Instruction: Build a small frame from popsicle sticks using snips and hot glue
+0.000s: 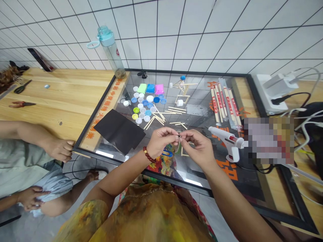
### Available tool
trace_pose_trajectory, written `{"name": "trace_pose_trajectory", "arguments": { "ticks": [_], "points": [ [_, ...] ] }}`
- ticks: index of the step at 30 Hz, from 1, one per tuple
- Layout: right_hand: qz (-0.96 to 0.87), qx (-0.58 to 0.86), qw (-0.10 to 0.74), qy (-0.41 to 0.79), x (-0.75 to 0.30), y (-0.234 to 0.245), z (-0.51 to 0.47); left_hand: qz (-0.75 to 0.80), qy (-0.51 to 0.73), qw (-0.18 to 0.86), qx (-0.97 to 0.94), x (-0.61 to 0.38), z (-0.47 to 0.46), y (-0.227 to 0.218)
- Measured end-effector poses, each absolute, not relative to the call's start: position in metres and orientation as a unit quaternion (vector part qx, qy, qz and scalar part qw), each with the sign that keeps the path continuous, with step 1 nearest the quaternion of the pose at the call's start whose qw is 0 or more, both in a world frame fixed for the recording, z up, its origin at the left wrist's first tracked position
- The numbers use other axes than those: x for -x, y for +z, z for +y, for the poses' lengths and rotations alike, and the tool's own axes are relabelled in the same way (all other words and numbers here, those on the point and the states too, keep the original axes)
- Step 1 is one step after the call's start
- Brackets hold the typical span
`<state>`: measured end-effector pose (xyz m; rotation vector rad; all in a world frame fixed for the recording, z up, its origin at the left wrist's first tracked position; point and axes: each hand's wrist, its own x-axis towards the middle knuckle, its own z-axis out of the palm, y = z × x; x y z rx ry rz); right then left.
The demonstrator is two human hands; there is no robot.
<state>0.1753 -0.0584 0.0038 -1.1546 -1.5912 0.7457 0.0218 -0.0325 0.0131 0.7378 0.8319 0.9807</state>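
My left hand (161, 139) and my right hand (198, 144) meet above the glass table top (199, 111), fingertips pinched together on a tiny dark object (179, 135) that I cannot make out. A red bead bracelet circles my left wrist. Just beyond the hands lie loose wooden sticks (161, 117) and a few short ones (179, 124). A white glue gun (228, 141) rests to the right of my right hand. A black sheet (119, 131) lies to the left of my left hand.
Several bottle caps (143, 107), clay blocks (150, 88) and a stick frame model (183, 89) sit further back. Wrapped chopsticks (224, 102) lie at right, a water bottle (112, 50) at back left. Another person's hand (60, 149) rests on the wooden table (58, 97); scissors (22, 86), pliers (21, 104).
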Motion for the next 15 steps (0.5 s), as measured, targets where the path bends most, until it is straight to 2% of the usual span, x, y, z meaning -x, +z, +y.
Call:
{"name": "trace_pose_trajectory", "arguments": {
  "ticks": [5, 8, 12, 15],
  "points": [
    [-0.695, 0.474, 0.489, 0.232, -0.175, 0.01, -0.06, 0.389, 0.421, 0.75, -0.33, -0.02, -0.032, 0.015],
    [-0.723, 0.468, 0.488, 0.145, -0.179, 0.008, -0.06, 0.393, 0.415, 0.756, -0.32, -0.019, -0.031, 0.016],
    [-0.783, 0.44, 0.44, 0.017, -0.185, 0.001, -0.059, 0.388, 0.414, 0.765, -0.304, -0.02, -0.03, 0.014],
    [-0.801, 0.435, 0.411, -0.018, -0.187, -0.002, -0.058, 0.382, 0.419, 0.765, -0.304, -0.02, -0.03, 0.012]
  ]
}}
